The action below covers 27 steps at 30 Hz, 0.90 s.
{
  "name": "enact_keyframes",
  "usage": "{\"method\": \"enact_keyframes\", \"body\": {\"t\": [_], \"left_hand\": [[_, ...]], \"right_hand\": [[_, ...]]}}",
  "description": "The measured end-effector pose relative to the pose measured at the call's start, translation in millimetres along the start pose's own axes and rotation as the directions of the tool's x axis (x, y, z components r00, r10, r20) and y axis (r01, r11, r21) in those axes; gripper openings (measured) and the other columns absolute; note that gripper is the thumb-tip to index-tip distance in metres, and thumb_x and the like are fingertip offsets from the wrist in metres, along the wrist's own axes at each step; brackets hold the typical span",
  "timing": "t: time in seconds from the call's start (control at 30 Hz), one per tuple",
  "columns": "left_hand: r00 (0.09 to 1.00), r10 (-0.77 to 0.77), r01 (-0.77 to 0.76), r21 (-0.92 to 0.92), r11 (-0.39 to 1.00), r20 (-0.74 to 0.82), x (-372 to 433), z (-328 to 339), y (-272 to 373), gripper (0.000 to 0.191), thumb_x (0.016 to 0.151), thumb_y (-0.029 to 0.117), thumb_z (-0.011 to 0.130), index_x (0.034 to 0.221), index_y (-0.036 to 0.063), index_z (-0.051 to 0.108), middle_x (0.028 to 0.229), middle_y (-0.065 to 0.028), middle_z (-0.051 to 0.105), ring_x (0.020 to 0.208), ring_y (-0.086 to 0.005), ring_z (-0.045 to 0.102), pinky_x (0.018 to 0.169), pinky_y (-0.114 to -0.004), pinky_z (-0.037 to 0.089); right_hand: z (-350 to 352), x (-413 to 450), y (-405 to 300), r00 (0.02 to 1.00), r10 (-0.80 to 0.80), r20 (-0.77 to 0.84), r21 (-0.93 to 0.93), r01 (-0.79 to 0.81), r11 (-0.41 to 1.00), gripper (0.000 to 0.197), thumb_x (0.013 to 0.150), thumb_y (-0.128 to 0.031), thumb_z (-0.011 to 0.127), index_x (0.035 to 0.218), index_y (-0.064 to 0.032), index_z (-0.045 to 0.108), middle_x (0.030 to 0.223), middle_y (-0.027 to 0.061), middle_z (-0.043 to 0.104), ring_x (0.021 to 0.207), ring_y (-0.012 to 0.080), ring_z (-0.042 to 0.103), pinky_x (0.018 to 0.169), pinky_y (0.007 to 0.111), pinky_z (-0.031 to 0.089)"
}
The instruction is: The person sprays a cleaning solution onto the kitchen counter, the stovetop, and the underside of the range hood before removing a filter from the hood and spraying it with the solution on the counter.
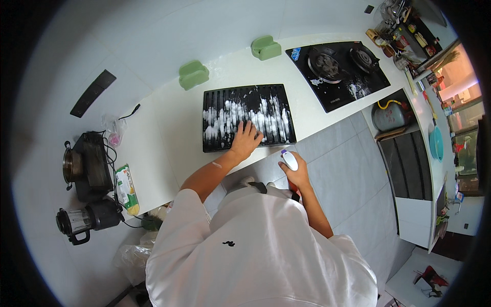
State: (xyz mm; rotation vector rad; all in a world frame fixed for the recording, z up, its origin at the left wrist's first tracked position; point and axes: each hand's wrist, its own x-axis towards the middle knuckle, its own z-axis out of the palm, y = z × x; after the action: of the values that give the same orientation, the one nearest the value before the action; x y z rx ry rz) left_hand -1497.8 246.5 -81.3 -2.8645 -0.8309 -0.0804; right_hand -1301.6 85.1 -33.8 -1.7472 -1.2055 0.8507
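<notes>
A black ribbed panel (pixel 247 115), like a range-hood filter, lies flat on the white countertop near its front edge. Streaks of white foam (pixel 234 115) cover much of its ribs. My left hand (pixel 246 140) is over the panel's front part, fingers apart and fingertips at the foam, gripping nothing. A whitish smear marks the left forearm. In front of the counter edge, my right hand (pixel 297 170) is wrapped around a spray bottle (pixel 290 161) with a white head and purple nozzle. Most of the bottle's reddish body is hidden by the hand and shirt.
Two green notched blocks (pixel 193 75) (pixel 266 48) stand along the wall. A black two-burner gas hob (pixel 337 73), spotted with foam, sits at right. A blender (pixel 88 220), cables and a green-white packet (pixel 126 188) are at left. A gas cylinder (pixel 389 117) stands below the right counter.
</notes>
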Motion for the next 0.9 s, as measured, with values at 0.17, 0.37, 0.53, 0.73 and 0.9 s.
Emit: {"method": "enact_keyframes", "body": {"t": [0.17,0.37,0.53,0.73,0.9], "left_hand": [[0.998,-0.022,0.017,-0.087,0.996,-0.051,6.8,-34.1,-6.3,0.05,0.071,0.01,0.07,0.12,0.0084,0.058,0.128,-0.0203,0.055,0.131,-0.0404,0.044,0.105,-0.059,0.034],[0.997,0.032,-0.046,-0.214,0.976,-0.07,30.1,-86.5,-20.0,0.044,0.066,0.009,0.069,0.109,0.0087,0.065,0.101,-0.0141,0.064,0.108,-0.033,0.059,0.071,-0.045,0.054],[0.996,0.068,-0.052,-0.253,0.966,0.055,49.2,-123.5,-28.5,0.045,0.061,0.012,0.07,0.106,0.0106,0.066,0.088,-0.0115,0.066,0.091,-0.0316,0.066,0.063,-0.046,0.054],[0.987,0.066,-0.007,-0.363,0.932,0.148,68.9,-153.4,-35.5,0.047,0.06,0.014,0.07,0.107,0.0115,0.067,0.088,-0.0127,0.069,0.086,-0.0344,0.068,0.068,-0.047,0.054],[0.971,0.057,0.062,-0.471,0.88,0.233,81.7,-176.4,-44.1,0.045,0.059,0.014,0.07,0.104,0.0136,0.068,0.084,-0.0133,0.071,0.081,-0.0351,0.069,0.067,-0.047,0.052]], "right_hand": [[-3.5,-3.5,-0.3,0.999,0.024,-0.034,0.034,-0.023,0.999,0.032,0.076,-0.012,0.076,0.104,0.0,0.065,0.098,0.0165,0.067,0.089,0.0305,0.065,0.082,0.037,0.05],[-5.5,1.8,5.8,0.993,0.004,-0.116,0.111,0.008,0.994,0.029,0.078,-0.012,0.076,0.103,-0.0016,0.067,0.093,0.0123,0.069,0.084,0.0242,0.065,0.079,0.035,0.051],[-24.0,13.3,-45.3,0.979,0.17,-0.113,0.308,-0.128,0.943,0.02,0.082,-0.013,0.074,0.098,-0.002,0.069,0.081,0.0054,0.069,0.069,0.0126,0.063,0.064,0.028,0.05],[-28.4,36.9,-93.6,0.993,0.105,-0.055,0.178,-0.094,0.98,0.017,0.08,-0.013,0.074,0.093,-0.0022,0.07,0.08,0.0083,0.071,0.071,0.015,0.066,0.067,0.03,0.052],[-30.3,52.9,-106.2,0.995,0.02,-0.096,0.121,-0.009,0.993,0.02,0.078,-0.017,0.075,0.09,-0.0019,0.071,0.075,0.0093,0.071,0.069,0.0178,0.067,0.068,0.032,0.052]]}}
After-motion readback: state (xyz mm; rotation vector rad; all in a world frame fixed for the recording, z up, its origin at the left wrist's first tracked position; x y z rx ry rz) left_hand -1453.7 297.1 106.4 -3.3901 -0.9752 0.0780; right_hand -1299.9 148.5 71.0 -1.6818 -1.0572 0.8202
